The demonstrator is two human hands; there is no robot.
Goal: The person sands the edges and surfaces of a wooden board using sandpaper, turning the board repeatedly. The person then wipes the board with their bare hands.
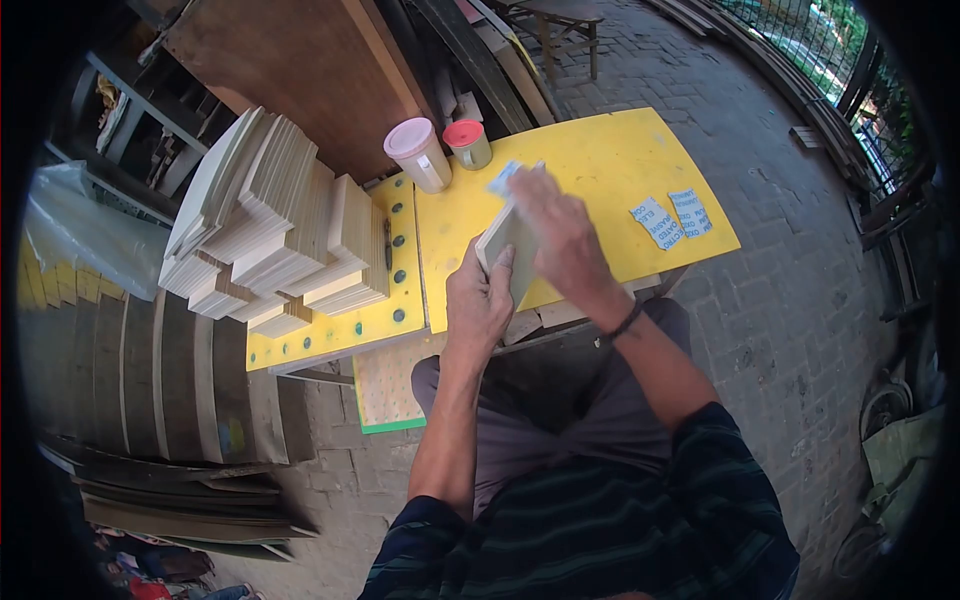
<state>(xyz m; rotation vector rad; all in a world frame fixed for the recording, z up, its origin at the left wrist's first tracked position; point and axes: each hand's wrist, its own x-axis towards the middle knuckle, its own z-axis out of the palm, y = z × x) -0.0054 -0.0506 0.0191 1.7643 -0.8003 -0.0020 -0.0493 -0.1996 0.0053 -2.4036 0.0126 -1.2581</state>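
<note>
Grip of the left hand (480,300) is closed on the board (524,262), thumb pressed to its broad face. Grip of the right hand (570,245) lies along the board's far end, fingers fairly straight; a scrap of printed paper (503,178) shows at the fingertips, but blur hides how tightly it is held. Work on this 1 board looks to be under way, with the right hand right up against it; how much of it is done cannot be told, nor whether the stacked pieces are finished or waiting. Pale and thin, the board has a flat face and a straight-looking near edge, and is held up at a tilt over the near side of the yellow desk (620,150), in front of the person's lap. To its right, 2 more scraps (655,222) (690,213) lie side by side with blue print showing. Beyond the left hand, on the desk's left part, stands a big, uneven pile (290,215) of similar pale pieces. Behind are 2 containers: a pink-lidded cup (425,168) and a smaller red-lidded mug (471,152).
</note>
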